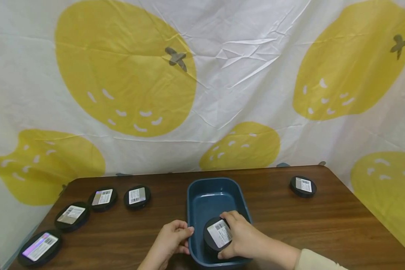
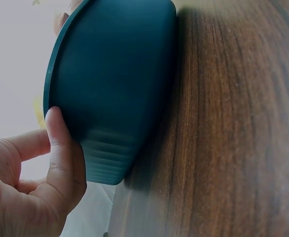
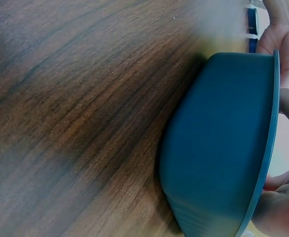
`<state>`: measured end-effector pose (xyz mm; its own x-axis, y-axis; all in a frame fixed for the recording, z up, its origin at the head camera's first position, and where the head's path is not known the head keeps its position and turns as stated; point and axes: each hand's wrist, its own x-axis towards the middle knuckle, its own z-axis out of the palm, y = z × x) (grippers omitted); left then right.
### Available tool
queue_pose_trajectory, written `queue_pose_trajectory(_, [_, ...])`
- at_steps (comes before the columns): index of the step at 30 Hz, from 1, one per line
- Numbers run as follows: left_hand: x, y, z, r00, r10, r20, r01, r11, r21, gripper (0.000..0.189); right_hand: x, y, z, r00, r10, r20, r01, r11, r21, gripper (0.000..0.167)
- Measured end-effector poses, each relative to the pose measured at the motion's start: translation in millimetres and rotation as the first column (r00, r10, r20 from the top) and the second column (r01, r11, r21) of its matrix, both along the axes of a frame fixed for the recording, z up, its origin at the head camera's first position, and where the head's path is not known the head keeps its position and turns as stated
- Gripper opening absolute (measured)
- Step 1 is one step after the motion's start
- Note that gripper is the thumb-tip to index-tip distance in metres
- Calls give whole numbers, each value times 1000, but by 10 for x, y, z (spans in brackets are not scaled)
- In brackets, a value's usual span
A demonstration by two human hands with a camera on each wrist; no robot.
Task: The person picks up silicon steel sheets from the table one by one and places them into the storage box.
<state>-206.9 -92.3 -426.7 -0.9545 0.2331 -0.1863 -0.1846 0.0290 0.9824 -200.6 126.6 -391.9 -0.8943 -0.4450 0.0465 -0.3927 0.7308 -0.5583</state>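
Observation:
A deep blue rectangular tub (image 1: pixel 216 183) stands on the brown wooden table. My left hand (image 1: pixel 172 240) pinches its left rim between thumb and fingers; the left wrist view shows fingers against the outer wall (image 2: pixel 114 74). My right hand (image 1: pixel 241 236) reaches over the right rim and grips a round black disc-shaped container (image 1: pixel 209 243) with a white barcode label (image 1: pixel 219 233) on top. That container is inside the near end of the tub. In the right wrist view the tub wall (image 3: pixel 213 143) hides the container and much of the right hand's fingers.
Several similar labelled black discs lie on the table's left side, among them one (image 1: pixel 137 197) left of the tub and one (image 1: pixel 39 248) at the near left corner. Another disc (image 1: pixel 303 186) sits at the back right. A lemon-print cloth (image 1: pixel 243 93) hangs behind the table.

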Motion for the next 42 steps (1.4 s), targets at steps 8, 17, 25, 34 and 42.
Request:
queue_pose_trajectory(8, [-1, -13, 13, 1000, 4, 3, -4, 1000, -8, 11, 5, -5, -24, 999, 16, -44, -15, 1000, 12, 91])
queue_pose_trajectory(17, [-11, -14, -1, 1000, 9, 8, -9, 1000, -6, 11, 13, 7, -53, 993, 32, -115, -25, 998, 66, 92])
queue_pose_trajectory(25, [-10, -9, 2, 1000, 8, 2, -8, 1000, -2, 11, 28, 50, -34, 988, 71, -138, -53, 990, 127, 92])
queue_pose_trajectory(34, [-1, -2, 14, 1000, 2, 11, -2, 1000, -6, 11, 92, 122, -53, 968, 99, -232, -50, 977, 207, 90])
queue_pose_trajectory(42, [10, -6, 25, 1000, 1, 12, -1, 1000, -6, 11, 101, 161, -40, 955, 134, -266, -58, 960, 275, 90])
